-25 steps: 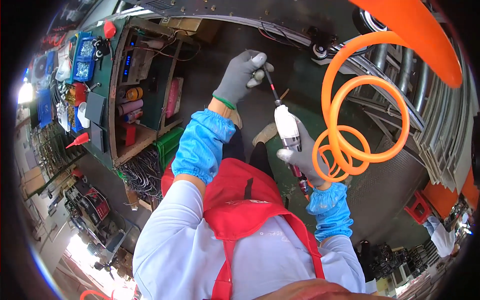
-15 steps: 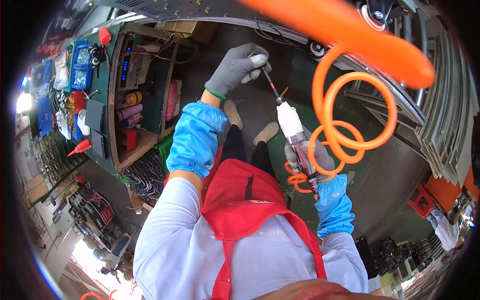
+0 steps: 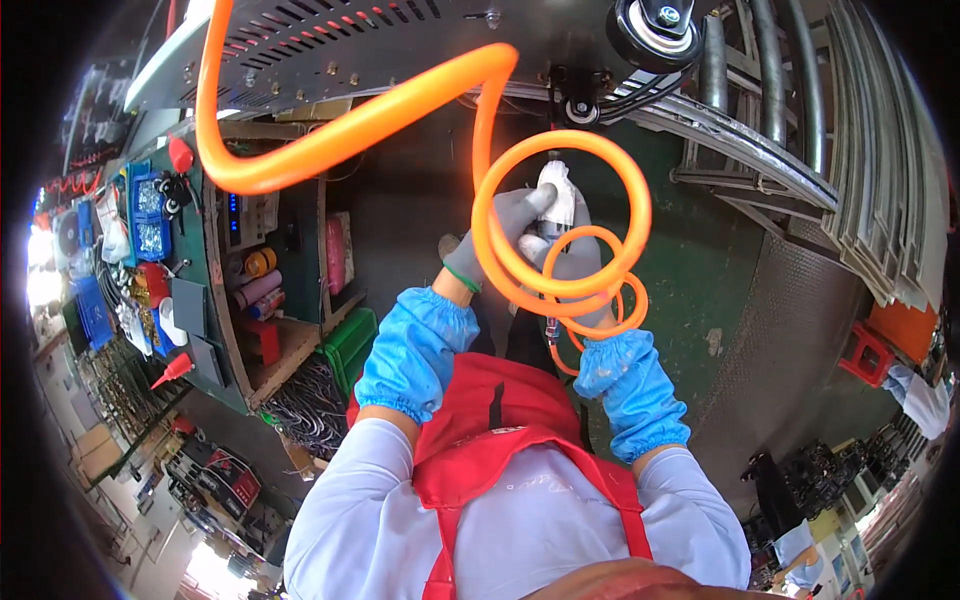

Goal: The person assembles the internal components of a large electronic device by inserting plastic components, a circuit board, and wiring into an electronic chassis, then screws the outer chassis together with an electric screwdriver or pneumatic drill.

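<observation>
An air screwdriver (image 3: 558, 190) with a white-wrapped front end points away from me, toward the underside of a dark slotted metal cabinet (image 3: 400, 50). My right hand (image 3: 574, 264), in a grey glove, is closed around its body, partly behind the orange coiled air hose (image 3: 350, 135). My left hand (image 3: 512, 218), also gloved, has its thumb and fingers closed on the wrapped front. The bit's tip is lost against the dark cabinet near a small caster (image 3: 580, 110), so I cannot tell whether it touches anything.
Hose loops hang in front of both hands. A larger black caster (image 3: 655, 38) sits at the cabinet's edge. On the left is a green workbench (image 3: 215, 350) with blue screw bins (image 3: 152, 215) and shelves. Metal frames and stacked grey panels (image 3: 880, 150) stand at right.
My right hand has raised the screwdriver away from me and left. My left hand has moved from the bit onto the wrapped front. The hose has swung left, and the cabinet shows larger.
</observation>
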The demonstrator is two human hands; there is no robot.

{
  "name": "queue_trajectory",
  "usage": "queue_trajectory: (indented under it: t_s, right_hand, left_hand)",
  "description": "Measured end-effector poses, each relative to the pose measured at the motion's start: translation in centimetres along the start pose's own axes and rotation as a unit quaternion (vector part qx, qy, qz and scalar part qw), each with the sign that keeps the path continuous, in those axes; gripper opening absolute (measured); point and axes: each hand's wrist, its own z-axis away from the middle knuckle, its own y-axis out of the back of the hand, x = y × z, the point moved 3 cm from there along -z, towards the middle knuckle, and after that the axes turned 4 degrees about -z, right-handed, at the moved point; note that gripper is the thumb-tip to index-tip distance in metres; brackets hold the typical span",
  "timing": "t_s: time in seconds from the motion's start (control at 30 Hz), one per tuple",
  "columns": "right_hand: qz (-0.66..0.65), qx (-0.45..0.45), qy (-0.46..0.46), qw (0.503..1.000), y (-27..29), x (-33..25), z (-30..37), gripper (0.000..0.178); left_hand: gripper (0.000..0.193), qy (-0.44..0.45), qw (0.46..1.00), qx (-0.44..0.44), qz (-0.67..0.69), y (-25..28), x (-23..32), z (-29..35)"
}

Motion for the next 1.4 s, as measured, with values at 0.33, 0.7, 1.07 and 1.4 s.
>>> queue_trajectory:
  t_s: [0.33,0.7,1.07,1.4]
  right_hand:
    - [0.147,0.041,-0.129,0.980,-1.7,-1.6,-0.7,0.081]
    - [0.161,0.048,0.003,0.986,-1.6,-1.9,-1.2,0.077]
    - [0.243,0.042,0.024,0.969,-0.1,0.4,-2.0,0.078]
    - [-0.178,0.071,-0.231,0.954,-2.9,-3.7,2.1,0.056]
  left_hand:
    - [0.028,0.026,0.999,0.019,0.021,0.3,2.1,0.8]
    - [0.026,0.073,0.995,0.032,0.057,-1.8,3.0,0.6]
    - [0.027,0.053,0.998,0.018,-0.001,0.2,2.1,0.1]
    - [0.015,0.106,0.985,0.003,0.135,2.7,-2.2,1.5]
